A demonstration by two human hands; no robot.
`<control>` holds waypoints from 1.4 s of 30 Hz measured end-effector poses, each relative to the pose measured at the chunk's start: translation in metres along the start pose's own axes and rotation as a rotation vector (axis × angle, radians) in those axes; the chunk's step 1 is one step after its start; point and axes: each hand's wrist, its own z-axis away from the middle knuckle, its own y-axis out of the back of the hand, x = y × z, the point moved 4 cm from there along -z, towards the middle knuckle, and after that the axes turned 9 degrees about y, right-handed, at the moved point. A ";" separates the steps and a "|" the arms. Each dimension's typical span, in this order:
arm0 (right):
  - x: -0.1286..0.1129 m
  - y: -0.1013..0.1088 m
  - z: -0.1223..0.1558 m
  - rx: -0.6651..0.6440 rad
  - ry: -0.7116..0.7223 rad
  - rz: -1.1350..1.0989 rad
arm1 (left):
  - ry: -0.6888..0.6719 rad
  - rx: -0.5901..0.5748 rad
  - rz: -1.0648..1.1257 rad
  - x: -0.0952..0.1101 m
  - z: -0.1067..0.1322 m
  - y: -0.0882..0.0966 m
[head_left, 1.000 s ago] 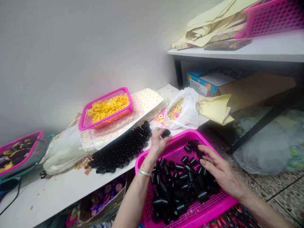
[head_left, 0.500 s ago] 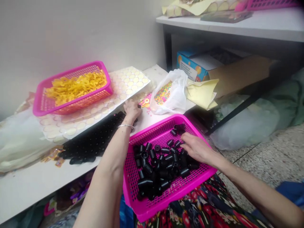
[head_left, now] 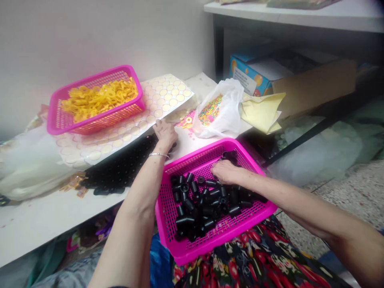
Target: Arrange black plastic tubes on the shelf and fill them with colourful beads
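So we'd call this one partway along. Just under and to the left of the left hand [head_left: 165,135], there's a big block of black pieces packed close together [head_left: 120,168] on the white table [head_left: 39,224]. We read that as the done pile, and it's a decent amount. We can't count it, since it's dark in there and the hand and forearm cover its right end.

What's left, as far as we can tell, is around and below the right hand [head_left: 225,171]: loose black pieces [head_left: 213,193] lying every which way in the pink basket [head_left: 216,242]. They cover a good part of the floor, so we wouldn't call it nearly finished. Some mesh shows bare just left of that hand, and a few more pieces sit just beyond it in the far corner.

As for the hands, the left one has its fingers bent down at the end of the block, but the tips are hidden, so we can't say if it's pinching a piece. The right one is curled down into the basket, fingertips out of sight too, so again we can't tell.

Beyond the left hand and off to its left, the yellow pieces [head_left: 105,96] fill their own basket; we see no hand on those.
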 end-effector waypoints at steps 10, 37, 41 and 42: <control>0.011 0.016 0.051 0.421 -0.131 -0.984 | -0.565 -0.826 0.222 0.052 0.149 0.026; -0.031 0.017 0.097 1.319 -0.049 -1.495 | 0.418 -1.245 1.917 0.067 0.213 0.032; -0.030 0.018 0.096 1.340 -0.056 -1.496 | 0.396 -1.240 1.902 0.067 0.214 0.031; -0.029 0.017 0.096 1.342 -0.062 -1.490 | 0.393 -1.238 1.899 0.067 0.214 0.030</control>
